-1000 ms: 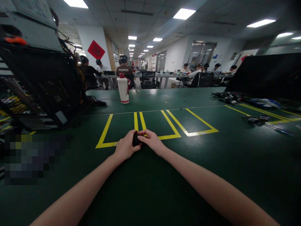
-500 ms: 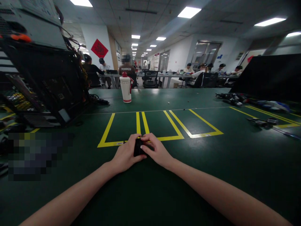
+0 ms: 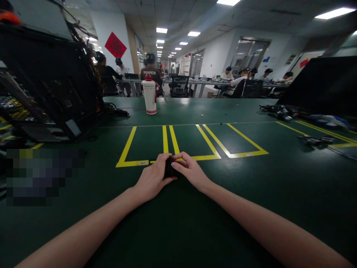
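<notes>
Between my two hands is a small black object (image 3: 168, 169), mostly covered by fingers, so its kind does not show. My left hand (image 3: 152, 176) wraps round it from the left, with the thumb along its near side. From the right, my right hand (image 3: 191, 171) pinches its upper right part with thumb and fingers. Both hands are just above or on the green table (image 3: 167, 219); I cannot tell which. They are close to the near edge of the yellow tape outlines (image 3: 132, 163).
Beyond the tape stands a white tumbler (image 3: 150, 96) with a red lid. To the left is a black computer case (image 3: 58, 89) with cables. Cables and metal parts (image 3: 315, 140) lie at the right, by a dark panel (image 3: 323, 87). Several people sit at tables further back.
The camera view has tilted down slightly, so the surroundings sit higher in the picture. My hands keep holding the black object, with the right fingers slightly shifted on it.
</notes>
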`<state>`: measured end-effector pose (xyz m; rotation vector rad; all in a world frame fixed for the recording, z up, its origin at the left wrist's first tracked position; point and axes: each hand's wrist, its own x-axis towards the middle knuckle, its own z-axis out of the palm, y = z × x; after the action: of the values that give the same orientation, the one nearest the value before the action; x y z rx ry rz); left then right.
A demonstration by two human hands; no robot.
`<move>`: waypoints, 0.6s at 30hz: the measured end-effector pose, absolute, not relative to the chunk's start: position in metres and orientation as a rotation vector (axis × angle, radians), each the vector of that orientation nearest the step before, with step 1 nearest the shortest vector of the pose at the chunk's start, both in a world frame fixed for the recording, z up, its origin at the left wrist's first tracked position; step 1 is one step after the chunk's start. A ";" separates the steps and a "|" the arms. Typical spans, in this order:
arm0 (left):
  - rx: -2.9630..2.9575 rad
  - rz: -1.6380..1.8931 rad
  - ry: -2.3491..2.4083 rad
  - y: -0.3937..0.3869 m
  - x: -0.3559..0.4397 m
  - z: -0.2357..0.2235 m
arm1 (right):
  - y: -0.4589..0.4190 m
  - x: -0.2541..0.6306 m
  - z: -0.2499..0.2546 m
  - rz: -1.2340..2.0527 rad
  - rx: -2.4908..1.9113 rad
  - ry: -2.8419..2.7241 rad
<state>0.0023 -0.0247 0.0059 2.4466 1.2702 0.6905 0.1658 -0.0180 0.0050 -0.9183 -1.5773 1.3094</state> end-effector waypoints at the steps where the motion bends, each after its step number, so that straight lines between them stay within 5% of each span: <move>1: 2.444 0.689 1.267 -0.025 0.002 0.006 | -0.018 0.166 0.006 1.331 -0.941 -1.574; 18: 2.485 0.668 1.311 -0.024 0.003 0.004 | -0.017 0.170 0.002 1.403 -0.889 -1.564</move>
<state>0.0026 -0.0242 0.0038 2.4848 1.3109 0.6684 0.1697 -0.0166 0.0021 -0.8890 -1.5639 1.4030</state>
